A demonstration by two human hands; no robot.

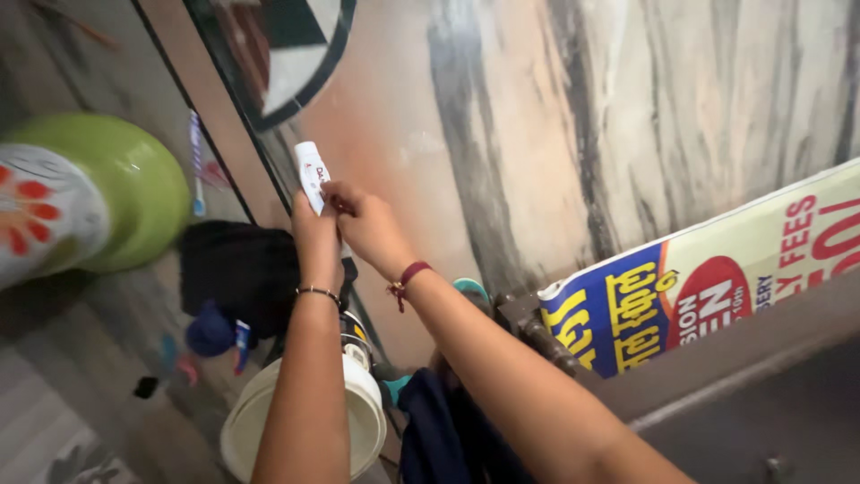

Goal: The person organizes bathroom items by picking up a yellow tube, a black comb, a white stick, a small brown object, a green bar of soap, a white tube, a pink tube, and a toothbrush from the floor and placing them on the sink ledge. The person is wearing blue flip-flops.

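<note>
White tube [310, 173], small, red marking on its side, upright and slightly tilted, held up against the streaked marble-patterned wall [555, 134]. Left hand [315, 235] wrapped around the tube's lower part, grasping it; thin dark bangle on that wrist. Right hand [365, 224] touching the tube's lower end beside the left fingers, fingertips pinched there; whether it grips the tube itself or a cap cannot be told. Red thread band on the right wrist.

Just below the forearms: white plastic jar [358, 408], round, partly hidden by the left arm. Left of it, black cloth [235, 269] and a blue cap-like item [211, 332]. Far left, green rounded container [134, 188] with white floral lid. Toothbrush [195, 161] with blue tip near it. Right, blue-yellow-red printed poster [717, 287] leaning tilted against the wall. Dark navy fabric [443, 430] under the right forearm.
</note>
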